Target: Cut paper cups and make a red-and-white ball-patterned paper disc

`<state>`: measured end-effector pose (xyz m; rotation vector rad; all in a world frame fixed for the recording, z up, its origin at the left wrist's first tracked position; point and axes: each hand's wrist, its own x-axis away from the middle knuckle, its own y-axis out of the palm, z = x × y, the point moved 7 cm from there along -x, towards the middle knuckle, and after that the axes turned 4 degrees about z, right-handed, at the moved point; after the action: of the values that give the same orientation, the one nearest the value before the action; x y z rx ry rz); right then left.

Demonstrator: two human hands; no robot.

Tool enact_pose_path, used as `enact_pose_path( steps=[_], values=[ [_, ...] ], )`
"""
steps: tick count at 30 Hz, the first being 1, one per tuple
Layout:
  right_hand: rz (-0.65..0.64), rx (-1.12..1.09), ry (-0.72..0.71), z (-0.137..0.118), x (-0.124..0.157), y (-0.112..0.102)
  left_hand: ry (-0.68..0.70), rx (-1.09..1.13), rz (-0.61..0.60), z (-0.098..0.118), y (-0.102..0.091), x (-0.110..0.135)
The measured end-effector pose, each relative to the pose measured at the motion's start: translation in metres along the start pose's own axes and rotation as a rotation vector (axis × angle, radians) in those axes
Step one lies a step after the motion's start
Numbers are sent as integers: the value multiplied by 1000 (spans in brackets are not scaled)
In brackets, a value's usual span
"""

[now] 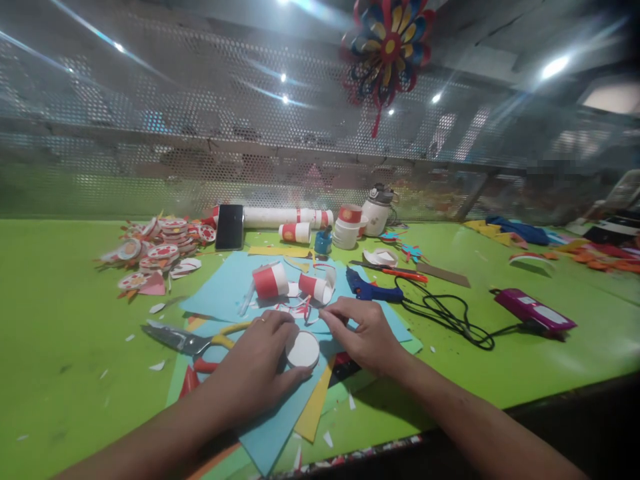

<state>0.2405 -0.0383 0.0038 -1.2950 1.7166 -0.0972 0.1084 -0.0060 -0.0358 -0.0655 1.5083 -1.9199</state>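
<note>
My left hand (265,363) curls around a round white paper cup bottom (303,349), thumb on its near edge and fingers at its far side. To the right, my right hand (363,330) has thumb and forefinger pinched together beside thin red and white paper scraps (303,310); what sits between the fingertips is too small to tell. Just beyond both hands, a red and white paper cup (271,281) and a smaller cut cup (316,289) lie tipped over on blue paper sheets (215,293). Scissors (193,340) with yellow and red handles lie partly under my left hand.
A blue glue gun (373,287) lies right of the papers, its black cord running to a purple power strip (535,311). Decorated paper discs (163,250) are heaped at left. A phone (229,227), stacked cups (347,227) and a bottle (377,210) stand at the back.
</note>
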Motion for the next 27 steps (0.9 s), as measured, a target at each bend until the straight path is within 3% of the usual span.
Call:
enact_pose_path(
  steps=[16, 24, 27],
  values=[
    [25, 3, 27, 2, -1, -4, 20, -22, -9, -1, 0, 0],
    [333, 13, 202, 30, -8, -46, 2, -17, -21, -1, -1, 0],
    [379, -13, 252, 40, -9, -53, -3, -15, -30, -2, 0, 0]
  ],
)
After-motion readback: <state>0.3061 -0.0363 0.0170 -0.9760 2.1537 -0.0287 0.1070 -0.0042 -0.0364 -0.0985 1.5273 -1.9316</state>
